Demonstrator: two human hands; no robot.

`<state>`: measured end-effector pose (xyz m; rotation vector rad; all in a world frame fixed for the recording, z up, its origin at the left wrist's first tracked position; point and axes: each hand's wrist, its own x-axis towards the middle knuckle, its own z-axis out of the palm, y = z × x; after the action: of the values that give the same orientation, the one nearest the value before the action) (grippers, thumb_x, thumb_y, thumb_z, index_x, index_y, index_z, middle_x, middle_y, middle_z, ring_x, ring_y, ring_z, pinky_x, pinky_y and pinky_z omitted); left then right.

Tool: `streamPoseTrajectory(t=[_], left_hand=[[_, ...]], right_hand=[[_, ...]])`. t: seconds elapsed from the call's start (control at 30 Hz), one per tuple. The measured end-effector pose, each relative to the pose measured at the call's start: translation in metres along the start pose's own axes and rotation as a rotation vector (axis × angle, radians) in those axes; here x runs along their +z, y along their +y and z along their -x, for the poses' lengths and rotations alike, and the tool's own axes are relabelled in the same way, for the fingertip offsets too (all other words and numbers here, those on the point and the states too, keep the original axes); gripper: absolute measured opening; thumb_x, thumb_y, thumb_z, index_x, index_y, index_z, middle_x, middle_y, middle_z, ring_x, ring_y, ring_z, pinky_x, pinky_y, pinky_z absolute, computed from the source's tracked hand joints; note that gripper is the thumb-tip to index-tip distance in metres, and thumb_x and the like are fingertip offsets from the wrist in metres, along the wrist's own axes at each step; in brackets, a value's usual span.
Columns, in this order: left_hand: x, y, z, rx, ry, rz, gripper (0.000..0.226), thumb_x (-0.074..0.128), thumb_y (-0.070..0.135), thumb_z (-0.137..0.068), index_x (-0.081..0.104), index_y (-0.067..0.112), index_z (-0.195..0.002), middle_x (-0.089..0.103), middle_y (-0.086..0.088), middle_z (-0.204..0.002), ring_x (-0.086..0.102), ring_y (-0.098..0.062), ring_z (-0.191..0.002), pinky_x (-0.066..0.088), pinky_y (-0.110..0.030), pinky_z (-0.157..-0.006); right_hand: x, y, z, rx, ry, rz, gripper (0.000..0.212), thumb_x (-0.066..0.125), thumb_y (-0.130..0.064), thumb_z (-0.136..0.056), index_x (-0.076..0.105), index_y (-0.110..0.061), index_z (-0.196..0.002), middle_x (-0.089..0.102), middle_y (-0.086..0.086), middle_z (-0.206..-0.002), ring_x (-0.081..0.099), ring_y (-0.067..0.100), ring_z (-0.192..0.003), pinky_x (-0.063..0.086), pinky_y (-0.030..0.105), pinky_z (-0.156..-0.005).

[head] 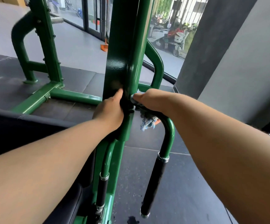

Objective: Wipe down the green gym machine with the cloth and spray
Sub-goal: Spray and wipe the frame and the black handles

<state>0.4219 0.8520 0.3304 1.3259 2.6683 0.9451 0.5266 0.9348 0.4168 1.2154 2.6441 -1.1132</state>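
My right hand (148, 98) curls its fingers round the cloth (147, 122), pressed low on the green upright (123, 46), right side. My left hand (110, 110) grips its left side. Upright's axis is vertical, so wipe goes up.

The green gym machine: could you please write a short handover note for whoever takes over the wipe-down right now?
Left hand: grips the green upright post low down, thumb along its front.
Right hand: holds the blue cloth against the post's right side, where the curved handle bar meets it; the cloth's loose end hangs below the hand.
Spray: not in view.
Done: the surfaces do not show which parts have been wiped.
To do: probably the handle bar, its black grips and the base frame.
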Motion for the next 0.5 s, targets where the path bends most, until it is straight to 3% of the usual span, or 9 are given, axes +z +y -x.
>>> streamPoseTrajectory(t=[0.07, 0.17, 0.23, 0.4, 0.5], left_hand=[[-0.003, -0.002, 0.0, 0.007, -0.039, 0.016, 0.067, 0.038, 0.006, -0.093, 0.017, 0.027, -0.152, 0.044, -0.012, -0.146, 0.051, -0.035, -0.118, 0.044, -0.036, -0.091], [-0.008, -0.005, -0.001, 0.022, -0.088, 0.032, 0.068, 0.037, 0.006, -0.093, 0.014, 0.03, -0.153, 0.043, -0.011, -0.147, 0.051, -0.034, -0.119, 0.043, -0.035, -0.092], [-0.008, -0.008, -0.002, 0.039, -0.095, 0.03, 0.07, 0.038, 0.006, -0.093, 0.013, 0.03, -0.153, 0.044, -0.012, -0.146, 0.05, -0.034, -0.12, 0.043, -0.035, -0.093], [-0.007, -0.01, -0.002, 0.051, -0.095, 0.004, 0.069, 0.039, 0.008, -0.094, 0.011, 0.028, -0.153, 0.044, -0.012, -0.145, 0.05, -0.035, -0.12, 0.042, -0.037, -0.093], [-0.006, -0.009, -0.002, 0.055, -0.108, -0.039, 0.069, 0.037, 0.008, -0.095, 0.007, 0.025, -0.154, 0.047, -0.014, -0.14, 0.051, -0.036, -0.115, 0.038, -0.035, -0.082]], right_hand=[[-0.001, 0.007, -0.007, 0.098, -0.126, -0.207, 0.035, 0.046, -0.04, -0.099, 0.059, -0.019, -0.074, 0.06, 0.005, -0.067, 0.06, 0.02, -0.053, 0.053, 0.027, -0.05], [-0.008, 0.012, -0.013, 0.256, -0.28, -0.336, 0.034, 0.05, -0.046, -0.095, 0.061, -0.017, -0.08, 0.065, 0.001, -0.067, 0.065, 0.016, -0.055, 0.054, 0.027, -0.055], [-0.01, 0.006, -0.017, 0.287, -0.3, -0.292, 0.033, 0.053, -0.042, -0.093, 0.06, -0.015, -0.076, 0.064, 0.002, -0.065, 0.064, 0.017, -0.054, 0.054, 0.024, -0.048], [0.003, 0.0, -0.016, 0.224, -0.149, -0.229, 0.026, 0.053, -0.028, -0.093, 0.051, -0.016, -0.07, 0.052, -0.001, -0.044, 0.05, 0.013, -0.031, 0.045, 0.016, -0.039], [0.009, 0.004, -0.01, 0.079, -0.029, -0.061, 0.024, 0.057, -0.023, -0.089, 0.052, -0.015, -0.067, 0.053, 0.005, -0.053, 0.045, 0.018, -0.037, 0.043, 0.018, -0.043]])
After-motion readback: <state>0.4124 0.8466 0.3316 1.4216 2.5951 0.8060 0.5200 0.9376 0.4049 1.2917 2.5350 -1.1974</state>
